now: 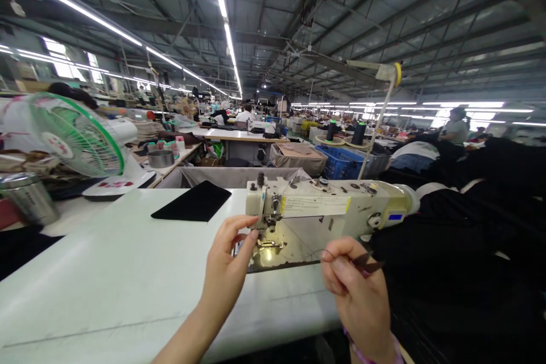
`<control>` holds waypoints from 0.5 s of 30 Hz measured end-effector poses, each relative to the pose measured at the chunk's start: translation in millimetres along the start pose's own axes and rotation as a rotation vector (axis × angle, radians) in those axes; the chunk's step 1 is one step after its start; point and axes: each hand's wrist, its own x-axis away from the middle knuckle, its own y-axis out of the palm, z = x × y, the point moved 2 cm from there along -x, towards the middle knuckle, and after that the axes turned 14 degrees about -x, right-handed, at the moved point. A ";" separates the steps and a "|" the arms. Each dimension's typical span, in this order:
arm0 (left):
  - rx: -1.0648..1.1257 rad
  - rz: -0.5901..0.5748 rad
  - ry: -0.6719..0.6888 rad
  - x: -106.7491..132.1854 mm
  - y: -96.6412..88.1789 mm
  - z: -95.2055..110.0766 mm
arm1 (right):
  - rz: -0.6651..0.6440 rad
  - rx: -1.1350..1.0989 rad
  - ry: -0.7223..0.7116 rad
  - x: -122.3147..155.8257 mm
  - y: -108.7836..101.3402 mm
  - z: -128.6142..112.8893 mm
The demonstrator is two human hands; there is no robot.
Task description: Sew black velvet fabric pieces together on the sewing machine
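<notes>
A cream sewing machine (315, 205) stands on the pale table, with its needle area lit. My left hand (230, 250) is at its left end, thumb and index finger nearly together in a pinch beside the needle bar. Whatever lies between those fingertips is too small to make out. My right hand (360, 290) is closed in front of the machine bed, holding thread snips (369, 263) whose dark pointed blades stick out to the right. A thin dark thread (316, 251) shows at its pinched fingertips. A black fabric piece (194, 201) lies flat left of the machine.
Left of the table are a green-rimmed fan (77, 136), a steel flask (28, 199) and a round metal tin (161, 158). Black cloth (469, 250) is heaped at the right. Behind the machine stand thread cones (331, 131) and a blue crate (341, 164).
</notes>
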 end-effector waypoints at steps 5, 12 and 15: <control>-0.026 -0.081 0.184 25.8 22.1 7.5 | -0.079 0.161 -0.027 12.0 7.5 -0.2; -0.004 -0.250 0.592 35.4 31.1 31.4 | -0.340 0.488 -0.100 10.6 19.3 -16.6; -0.040 -0.187 0.582 33.5 25.1 29.5 | -0.342 0.536 -0.140 -21.7 18.2 -27.4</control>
